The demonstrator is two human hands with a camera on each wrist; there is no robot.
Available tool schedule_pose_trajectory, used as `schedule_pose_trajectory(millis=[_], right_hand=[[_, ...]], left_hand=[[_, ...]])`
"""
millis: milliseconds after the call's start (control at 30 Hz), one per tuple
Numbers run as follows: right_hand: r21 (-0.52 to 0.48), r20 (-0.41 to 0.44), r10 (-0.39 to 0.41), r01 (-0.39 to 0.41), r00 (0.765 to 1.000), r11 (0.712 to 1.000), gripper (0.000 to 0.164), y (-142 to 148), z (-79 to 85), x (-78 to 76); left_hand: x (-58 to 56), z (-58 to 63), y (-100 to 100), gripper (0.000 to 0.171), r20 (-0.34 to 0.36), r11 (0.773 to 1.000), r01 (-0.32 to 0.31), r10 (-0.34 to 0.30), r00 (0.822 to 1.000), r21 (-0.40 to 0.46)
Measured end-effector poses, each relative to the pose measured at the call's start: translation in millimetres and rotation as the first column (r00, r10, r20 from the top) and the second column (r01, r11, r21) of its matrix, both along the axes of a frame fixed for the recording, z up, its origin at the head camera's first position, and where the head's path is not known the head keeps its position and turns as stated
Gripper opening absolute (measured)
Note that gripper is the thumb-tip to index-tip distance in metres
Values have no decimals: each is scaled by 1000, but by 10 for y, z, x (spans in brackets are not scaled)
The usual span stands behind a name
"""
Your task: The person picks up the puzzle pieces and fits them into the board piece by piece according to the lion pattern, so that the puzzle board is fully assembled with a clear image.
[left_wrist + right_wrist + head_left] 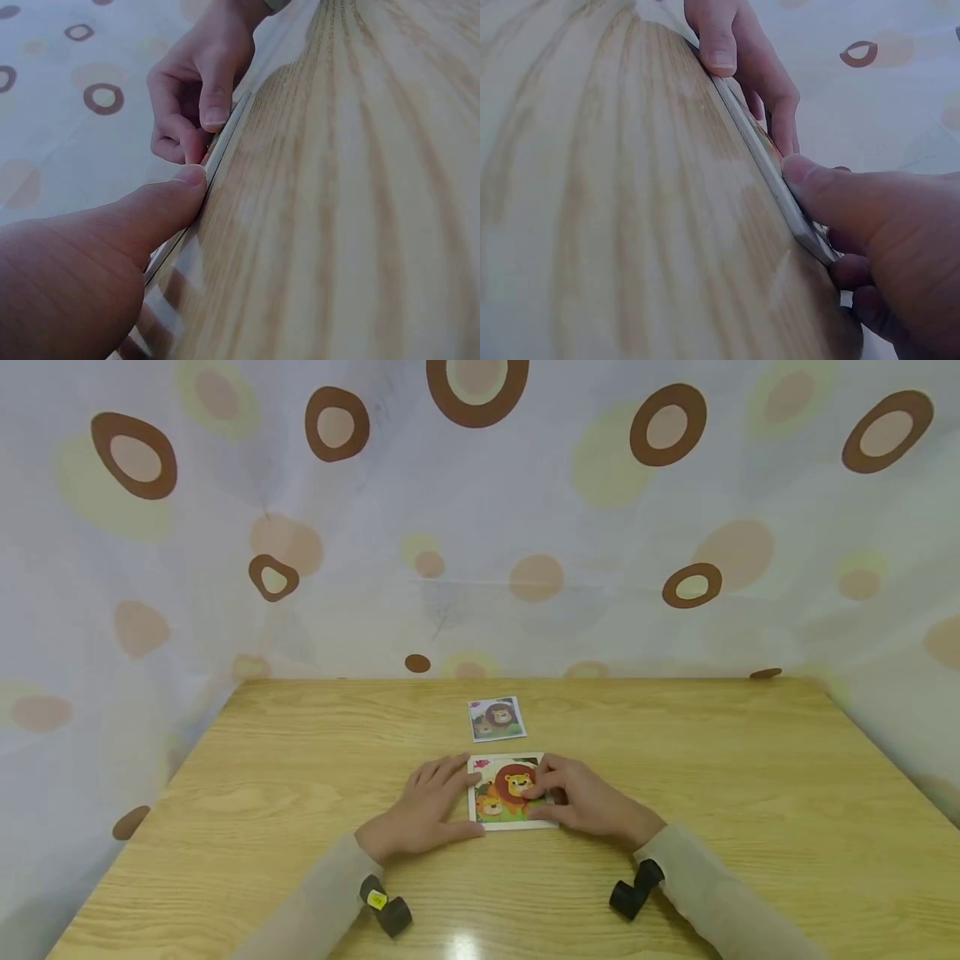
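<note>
A lion jigsaw puzzle (501,793) in a thin white frame lies flat in the middle of the table. Spread along its left side, my left hand (427,806) holds the frame, thumb at the near left corner and fingers at the far left. My right hand (585,797) is at the right side with curled fingers. Its thumb and index finger pinch at the picture's right part, where they hide some of it. In the right wrist view the right thumb (840,191) lies over the frame's edge. The left wrist view shows the left thumb (165,206) against the near edge.
Beyond the puzzle lies a small card (497,719) with a matching lion picture. Wood-grain table (300,760) surrounds both. A pale cloth with brown rings (480,627) hangs behind and at the sides. Each sleeve carries a black wrist camera (636,891).
</note>
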State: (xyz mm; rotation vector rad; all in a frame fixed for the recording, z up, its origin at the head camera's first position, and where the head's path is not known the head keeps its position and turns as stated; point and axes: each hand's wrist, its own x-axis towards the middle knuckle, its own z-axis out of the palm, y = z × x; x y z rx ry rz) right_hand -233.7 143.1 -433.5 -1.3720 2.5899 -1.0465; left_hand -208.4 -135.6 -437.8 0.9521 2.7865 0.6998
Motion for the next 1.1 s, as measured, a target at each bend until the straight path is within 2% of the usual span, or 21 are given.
schedule_pose_trajectory(millis=[267, 467, 667, 900, 1100], right_hand=[[46, 6, -65, 65, 998, 997, 22, -30, 5, 25], [-3, 41, -114, 114, 993, 993, 20, -49, -69, 2], [22, 51, -80, 78, 996, 997, 24, -54, -99, -20], [21, 4, -57, 57, 998, 998, 23, -32, -110, -11], [78, 95, -138, 130, 986, 988, 26, -42, -92, 49]], left_hand=[[13, 10, -29, 71, 3, 1000, -8, 8, 1000, -7], [-1, -15, -57, 71, -3, 1000, -6, 6, 1000, -4], [8, -29, -74, 71, -2, 1000, -3, 3, 1000, 1], [10, -26, -71, 71, 10, 1000, -6, 6, 1000, 5], [14, -12, -68, 70, 16, 1000, -7, 6, 1000, 12]])
